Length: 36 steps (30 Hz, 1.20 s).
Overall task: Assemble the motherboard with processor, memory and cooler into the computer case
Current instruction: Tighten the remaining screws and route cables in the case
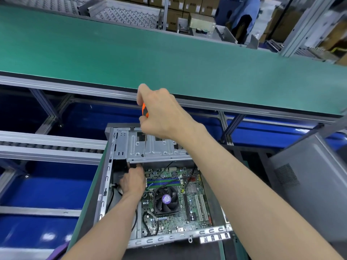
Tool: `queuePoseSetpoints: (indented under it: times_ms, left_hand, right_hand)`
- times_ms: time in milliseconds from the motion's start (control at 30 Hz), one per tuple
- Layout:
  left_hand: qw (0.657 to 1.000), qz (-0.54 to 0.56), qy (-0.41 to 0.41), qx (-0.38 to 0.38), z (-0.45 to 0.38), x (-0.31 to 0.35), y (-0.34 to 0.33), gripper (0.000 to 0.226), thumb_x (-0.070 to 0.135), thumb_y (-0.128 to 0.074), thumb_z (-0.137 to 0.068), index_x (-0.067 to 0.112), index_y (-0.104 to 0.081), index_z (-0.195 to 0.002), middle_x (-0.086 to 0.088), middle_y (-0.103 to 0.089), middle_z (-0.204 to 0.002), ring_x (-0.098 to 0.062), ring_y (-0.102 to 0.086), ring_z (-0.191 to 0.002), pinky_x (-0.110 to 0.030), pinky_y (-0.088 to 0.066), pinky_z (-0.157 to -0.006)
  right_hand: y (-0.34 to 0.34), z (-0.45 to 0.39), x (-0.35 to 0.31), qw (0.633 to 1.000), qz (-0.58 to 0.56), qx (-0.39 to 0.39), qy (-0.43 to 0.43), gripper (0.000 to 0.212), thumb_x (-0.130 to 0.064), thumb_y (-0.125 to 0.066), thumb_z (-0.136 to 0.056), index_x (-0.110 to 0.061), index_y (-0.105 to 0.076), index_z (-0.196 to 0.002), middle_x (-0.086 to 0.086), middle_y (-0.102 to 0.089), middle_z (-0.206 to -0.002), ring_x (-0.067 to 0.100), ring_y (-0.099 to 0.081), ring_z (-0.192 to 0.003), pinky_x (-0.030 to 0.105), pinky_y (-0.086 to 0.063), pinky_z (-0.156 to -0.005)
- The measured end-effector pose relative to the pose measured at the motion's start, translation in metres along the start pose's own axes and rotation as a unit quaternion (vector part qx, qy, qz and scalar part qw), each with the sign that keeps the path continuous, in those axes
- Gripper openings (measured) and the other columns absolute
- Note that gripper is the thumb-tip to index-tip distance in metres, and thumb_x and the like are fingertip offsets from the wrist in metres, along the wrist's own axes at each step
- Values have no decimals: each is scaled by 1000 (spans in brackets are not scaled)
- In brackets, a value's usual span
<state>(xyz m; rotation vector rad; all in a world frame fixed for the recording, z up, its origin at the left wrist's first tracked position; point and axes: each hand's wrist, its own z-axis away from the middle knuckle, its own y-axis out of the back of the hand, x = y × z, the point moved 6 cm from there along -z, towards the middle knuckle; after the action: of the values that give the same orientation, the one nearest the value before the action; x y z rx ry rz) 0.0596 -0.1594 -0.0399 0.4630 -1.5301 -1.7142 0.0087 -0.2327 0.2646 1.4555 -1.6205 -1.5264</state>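
Now our right hand [159, 111] grips the screwdriver [145, 128], its shaft running straight down through the bay [157, 147] toward the board's [174, 201] upper left corner in the case [105, 184], where our left hand [133, 182] rests, fingers curled and hidden.

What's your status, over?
Right hand grips screwdriver, shaft down through drive bracket. Left hand at motherboard corner. Cables cross board.
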Motion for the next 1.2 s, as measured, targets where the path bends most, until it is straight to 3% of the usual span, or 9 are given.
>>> queuePoseSetpoints:
  times_ms: [100, 200, 333, 500, 600, 700, 900, 1067, 1200]
  left_hand:
    - [1000, 15, 2, -4, 3, 3, 6, 16, 3, -46, -95, 10, -60, -95, -10, -69, -90, -32, -67, -82, -35, -44, -61]
    - [998, 59, 13, 12, 4, 3, 19, 28, 7, -46, -98, 7, -62, -75, -4, -58, -68, -22, -53, -60, -32, -43, -56]
    - [968, 239, 44, 55, 4, -6, 28, 43, 12, -60, -92, 10, -48, -50, -4, -49, -49, -15, -43, -43, -23, -29, -41]
    - [856, 498, 135, 41, 12, -15, 22, 29, 15, -76, -82, 18, -65, -56, 0, -62, -48, -23, -58, -61, -27, -46, -60]
    - [804, 578, 137, 17, 13, -12, 21, 22, 6, -70, -86, 20, -76, -71, 5, -73, -64, -13, -60, -58, -26, -46, -59]
    - [751, 642, 153, 3, 14, -13, 17, 20, 0, -66, -89, 14, -76, -78, 2, -77, -78, -17, -68, -79, -31, -50, -73]
    - [671, 730, 131, -3, 14, -7, 21, 17, -10, -60, -89, -1, -74, -89, -6, -76, -80, -17, -71, -81, -25, -53, -74]
    - [646, 754, 120, -12, 16, -6, 23, 19, -11, -59, -90, 1, -73, -92, -9, -75, -82, -13, -69, -76, -21, -53, -70]
    - [633, 755, 169, -25, 22, -17, 11, 17, -10, -59, -92, 3, -68, -99, -9, -74, -88, -13, -71, -79, -19, -57, -71]
  right_hand:
    - [16, -2, 8, 999, -30, 39, -19, 28, -11, -58, -74, -13, -47, -99, 4, -62, -76, 26, -55, -74, 38, -51, -65]
    - [26, -1, 15, 996, -58, 61, -34, 27, -12, -59, -75, -17, -46, -97, -1, -63, -74, 15, -49, -73, 33, -44, -62]
    - [29, 3, 15, 994, -76, 63, -38, 26, -11, -59, -76, -14, -46, -98, -2, -63, -74, 18, -52, -74, 32, -41, -60]
    - [33, 7, 12, 992, -88, 70, -51, 27, -9, -57, -76, -15, -44, -99, 3, -61, -75, 22, -53, -76, 36, -47, -63]
    - [37, 8, 11, 989, -99, 91, -54, 30, -10, -58, -77, -17, -41, -100, 3, -60, -75, 18, -50, -75, 32, -40, -57]
    - [36, 11, 11, 982, -121, 131, -67, 31, -15, -66, -76, -18, -43, -97, 1, -60, -74, 17, -49, -72, 29, -36, -58]
    - [-16, 26, 30, 953, -199, 160, -164, 14, -16, -67, -86, -15, -57, -76, -7, -58, -62, 18, -55, -67, 29, -37, -65]
    - [-86, 44, 36, 966, -169, 53, -191, 25, -16, -46, -102, 0, -60, -89, 16, -68, -86, 39, -61, -86, 47, -48, -82]
    - [-84, 52, 43, 957, -188, 96, -201, 36, -18, -38, -105, 1, -60, -84, 19, -68, -80, 41, -64, -80, 50, -50, -78]
